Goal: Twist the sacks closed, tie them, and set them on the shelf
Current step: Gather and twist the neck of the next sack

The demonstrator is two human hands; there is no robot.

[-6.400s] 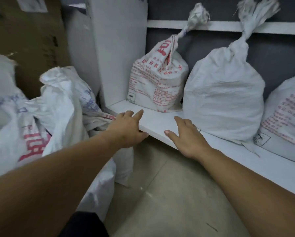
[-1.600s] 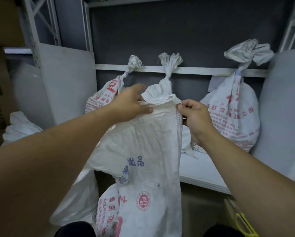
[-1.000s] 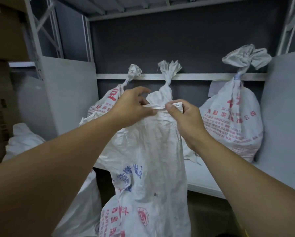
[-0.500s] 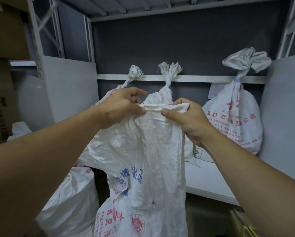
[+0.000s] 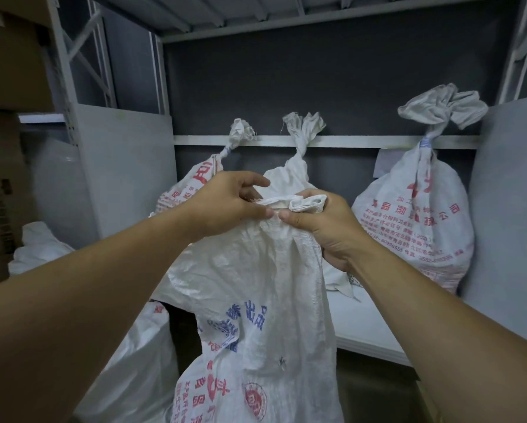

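Note:
A white woven sack (image 5: 256,300) with blue and red print hangs in front of me, held up by its open top edge. My left hand (image 5: 228,206) pinches the left part of that edge. My right hand (image 5: 326,227) grips the right part, with a fold of the rim bunched over its fingers. Behind the sack, three tied sacks stand on the white shelf (image 5: 365,325): one with red print at the left (image 5: 195,184), a plain one in the middle (image 5: 298,148) and a large printed one at the right (image 5: 417,215).
More white sacks lie on the floor at the lower left (image 5: 134,377) and far left (image 5: 39,248). Grey panels (image 5: 125,166) wall the shelf bay on both sides. Cardboard boxes (image 5: 9,87) stack at the far left. A metal shelf runs overhead.
The sack was picked up and raised in front of the shelf. Over the last second my hands have drawn closer together, gathering the sack's top edge; my right hand now has rim fabric bunched in it.

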